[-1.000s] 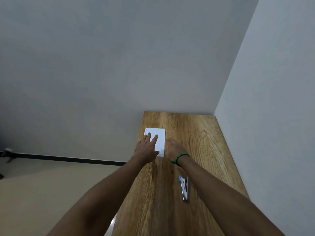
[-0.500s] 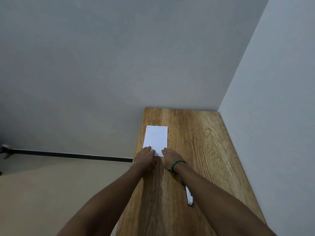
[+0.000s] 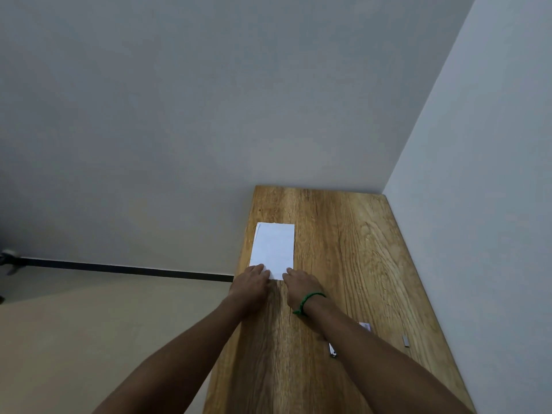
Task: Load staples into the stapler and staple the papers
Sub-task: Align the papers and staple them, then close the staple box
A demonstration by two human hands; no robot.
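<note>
White papers [image 3: 274,248] lie flat on the wooden table [image 3: 352,264], near its left edge. My left hand [image 3: 252,283] rests with its fingertips on the near left corner of the papers. My right hand [image 3: 300,284], with a green band at the wrist, touches the near right corner. The stapler [image 3: 332,350] lies on the table under my right forearm; only its metal tip shows. A small strip of staples [image 3: 405,340] lies near the table's right side.
A small pink and white box [image 3: 365,326] peeks out beside my right forearm. Walls close the table's far end and right side. The table's left edge drops to a beige floor [image 3: 89,324] with a dark baseboard.
Both hands have slid back toward me along the papers, from their middle to the near edge. The view has shifted, hiding most of the stapler under my right forearm.
</note>
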